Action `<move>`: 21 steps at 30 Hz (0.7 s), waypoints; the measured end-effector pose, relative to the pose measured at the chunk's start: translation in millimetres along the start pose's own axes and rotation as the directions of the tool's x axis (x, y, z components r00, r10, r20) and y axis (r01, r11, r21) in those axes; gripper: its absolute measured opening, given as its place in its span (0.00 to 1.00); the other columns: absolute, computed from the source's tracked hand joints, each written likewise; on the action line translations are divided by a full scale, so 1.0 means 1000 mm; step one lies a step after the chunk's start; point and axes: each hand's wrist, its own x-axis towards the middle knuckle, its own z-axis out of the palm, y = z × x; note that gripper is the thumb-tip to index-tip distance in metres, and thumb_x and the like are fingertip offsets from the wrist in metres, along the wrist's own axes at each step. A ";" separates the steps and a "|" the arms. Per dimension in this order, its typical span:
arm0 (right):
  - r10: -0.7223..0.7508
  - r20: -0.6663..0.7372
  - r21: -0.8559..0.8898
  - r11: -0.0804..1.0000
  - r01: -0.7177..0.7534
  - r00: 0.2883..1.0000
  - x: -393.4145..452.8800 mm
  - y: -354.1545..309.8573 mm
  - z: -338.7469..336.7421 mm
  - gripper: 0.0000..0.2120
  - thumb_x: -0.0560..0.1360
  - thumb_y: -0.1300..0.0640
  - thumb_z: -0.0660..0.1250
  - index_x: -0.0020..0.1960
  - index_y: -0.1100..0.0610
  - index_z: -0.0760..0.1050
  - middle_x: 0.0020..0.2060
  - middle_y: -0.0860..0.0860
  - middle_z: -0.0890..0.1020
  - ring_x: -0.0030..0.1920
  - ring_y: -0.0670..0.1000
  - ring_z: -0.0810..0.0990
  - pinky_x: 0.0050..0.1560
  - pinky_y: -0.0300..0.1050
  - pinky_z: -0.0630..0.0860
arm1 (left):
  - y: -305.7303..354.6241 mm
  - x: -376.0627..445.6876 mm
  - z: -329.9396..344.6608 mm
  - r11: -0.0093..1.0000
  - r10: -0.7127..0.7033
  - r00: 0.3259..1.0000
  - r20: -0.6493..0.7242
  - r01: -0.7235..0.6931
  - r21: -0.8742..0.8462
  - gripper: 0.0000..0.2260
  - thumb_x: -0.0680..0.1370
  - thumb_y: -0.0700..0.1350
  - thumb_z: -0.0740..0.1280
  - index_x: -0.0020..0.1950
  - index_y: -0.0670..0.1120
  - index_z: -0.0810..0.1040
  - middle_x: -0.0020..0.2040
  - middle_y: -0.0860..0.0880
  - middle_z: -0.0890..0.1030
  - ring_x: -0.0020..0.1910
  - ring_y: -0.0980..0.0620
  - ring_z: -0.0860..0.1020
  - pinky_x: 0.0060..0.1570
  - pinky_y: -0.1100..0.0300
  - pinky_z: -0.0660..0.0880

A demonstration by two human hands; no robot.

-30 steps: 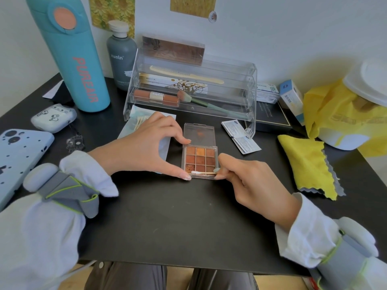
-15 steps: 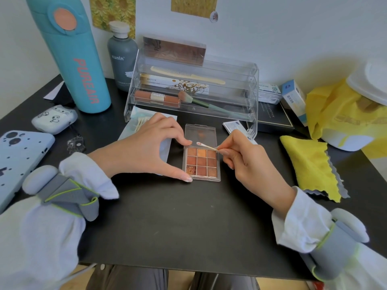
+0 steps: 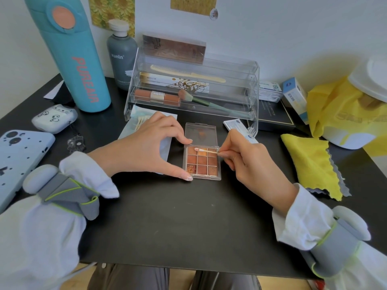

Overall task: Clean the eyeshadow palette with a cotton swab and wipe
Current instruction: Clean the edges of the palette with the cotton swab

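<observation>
An open eyeshadow palette (image 3: 201, 164) with brown and orange pans lies flat on the black table, its clear lid folded back. My left hand (image 3: 146, 149) braces it from the left, thumb at the near left corner and index fingertip at the far left corner. My right hand (image 3: 249, 158) pinches a cotton swab (image 3: 206, 150) by its right end. The swab lies across the palette's top row, its pink-stained tip over the top left pan. A wipe sachet (image 3: 234, 124) lies behind my right hand, partly hidden.
A clear acrylic organiser (image 3: 192, 88) with comb, brush and lipstick stands behind the palette. A teal flask (image 3: 73, 55), grey bottle (image 3: 121, 55), earbud case (image 3: 54, 120) and phone (image 3: 18, 160) sit left. A yellow cloth (image 3: 312, 164) and yellow bag (image 3: 343, 109) lie right. A swab packet (image 3: 138, 122) is under my left hand.
My right hand moved the swab from the palette's near edge up to the top row, then shifted its tip leftward over the pans. My left hand kept its hold.
</observation>
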 end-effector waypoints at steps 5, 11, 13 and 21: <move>-0.041 0.060 -0.025 0.999 0.042 0.997 -0.004 0.002 0.000 0.06 0.75 0.70 0.64 0.44 0.60 0.70 0.38 0.35 0.73 0.41 0.26 0.74 0.41 0.29 0.72 | 0.000 0.000 -0.001 1.000 -0.013 1.000 0.006 0.013 -0.003 0.32 0.58 0.72 0.71 0.58 0.59 0.77 0.56 0.62 0.70 0.61 0.60 0.64 0.63 0.68 0.61; -0.076 0.111 -0.046 0.996 0.082 0.991 -0.010 0.004 -0.002 0.05 0.75 0.68 0.65 0.45 0.60 0.70 0.39 0.33 0.73 0.43 0.28 0.75 0.42 0.34 0.74 | 0.001 0.000 -0.001 1.000 -0.021 1.000 0.014 0.021 -0.004 0.33 0.58 0.73 0.70 0.58 0.59 0.76 0.56 0.62 0.69 0.61 0.61 0.63 0.62 0.68 0.61; -0.087 0.122 -0.045 0.995 0.093 0.989 -0.011 0.004 -0.002 0.05 0.75 0.68 0.65 0.45 0.61 0.70 0.40 0.33 0.73 0.43 0.29 0.75 0.43 0.36 0.75 | 0.000 0.000 -0.001 1.000 -0.021 1.000 0.013 0.021 0.000 0.33 0.58 0.73 0.70 0.58 0.59 0.76 0.56 0.62 0.69 0.61 0.61 0.63 0.62 0.67 0.62; -0.136 0.166 -0.013 0.990 0.140 0.977 -0.020 0.004 -0.006 0.03 0.75 0.66 0.62 0.45 0.59 0.70 0.39 0.32 0.73 0.39 0.29 0.74 0.41 0.26 0.70 | 0.001 0.000 -0.001 1.000 -0.029 0.999 0.019 0.029 -0.004 0.33 0.58 0.73 0.69 0.58 0.60 0.76 0.56 0.62 0.69 0.60 0.61 0.63 0.62 0.66 0.63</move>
